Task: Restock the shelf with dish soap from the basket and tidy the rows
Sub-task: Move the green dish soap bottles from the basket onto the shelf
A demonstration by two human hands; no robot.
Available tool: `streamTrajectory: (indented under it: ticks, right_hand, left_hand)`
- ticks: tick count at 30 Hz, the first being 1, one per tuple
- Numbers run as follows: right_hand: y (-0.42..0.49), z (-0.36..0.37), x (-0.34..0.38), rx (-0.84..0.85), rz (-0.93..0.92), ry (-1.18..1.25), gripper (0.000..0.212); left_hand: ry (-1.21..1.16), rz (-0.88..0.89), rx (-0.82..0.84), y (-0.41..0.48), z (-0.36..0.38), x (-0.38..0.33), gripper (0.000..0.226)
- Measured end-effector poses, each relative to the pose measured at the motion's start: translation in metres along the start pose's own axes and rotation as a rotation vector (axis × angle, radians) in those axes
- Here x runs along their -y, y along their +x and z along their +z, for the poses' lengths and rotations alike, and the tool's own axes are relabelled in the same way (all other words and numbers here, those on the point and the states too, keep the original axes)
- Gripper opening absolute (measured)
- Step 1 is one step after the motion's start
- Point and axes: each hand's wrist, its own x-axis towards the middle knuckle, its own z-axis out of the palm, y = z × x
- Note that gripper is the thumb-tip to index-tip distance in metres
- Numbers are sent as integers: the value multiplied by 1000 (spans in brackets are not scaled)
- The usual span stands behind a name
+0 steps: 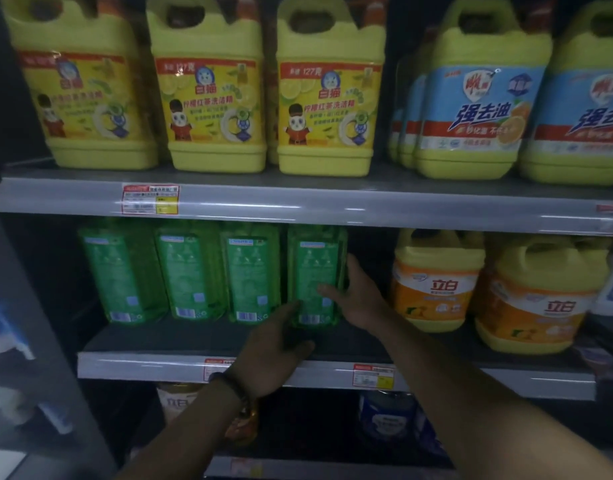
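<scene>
Top shelf, left to right: three yellow jugs (pixel 208 98) are standing label-forward in an even row, and blue-label jugs (pixel 485 98) are filling the right end several deep.

Middle shelf (pixel 142 365), left to right: three green bottles (pixel 190 275) of dish soap are standing upright side by side, set back from the front edge, back labels and barcodes facing out.

A fourth green bottle (pixel 312 268) is standing upright just beside them, slightly forward of their line.

Left hand (pixel 281 344), bracelet (pixel 229 379) at the wrist: it is reaching to the lower left corner of the fourth green bottle and touching it. The dim light is hiding whether its grip is closing round the base or only steadying it, so I cannot tell.

Right hand (pixel 360 299): its grip is closing on the fourth green bottle, thumb across the front, fingers round the right side.

A dark gap is showing between that bottle and the orange-label jugs (pixel 436 282) at the right.

Progress, as a judgement: four rows are started and the fourth bottle is being seated. Still left are turning the fronts outward, pulling the bottles to the shelf edge and filling the gap. The basket is not in view, so the remaining stock is unknown.
</scene>
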Motion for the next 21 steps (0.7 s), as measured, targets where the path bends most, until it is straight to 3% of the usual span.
streamTrajectory:
  ticks: [4,8,13,16,21]
  right_hand:
    - [24,5,-4,5,37,-57,66]
    - [42,14,-8,4,78,-72,62]
    - [52,22,-12,-22,102,-118,61]
    - [50,26,-10,-48,119,-146,67]
    - [34,32,-9,-110,121,-224,68]
  left_hand:
    - [160,77,-50,7,5,9,64]
    - [256,299,-239,-6,10,17,37]
    - [301,464,-343,-48,22,29,28]
    - [240,399,-344,-77,39,52,29]
    - [270,244,-130,-115,70,86,21]
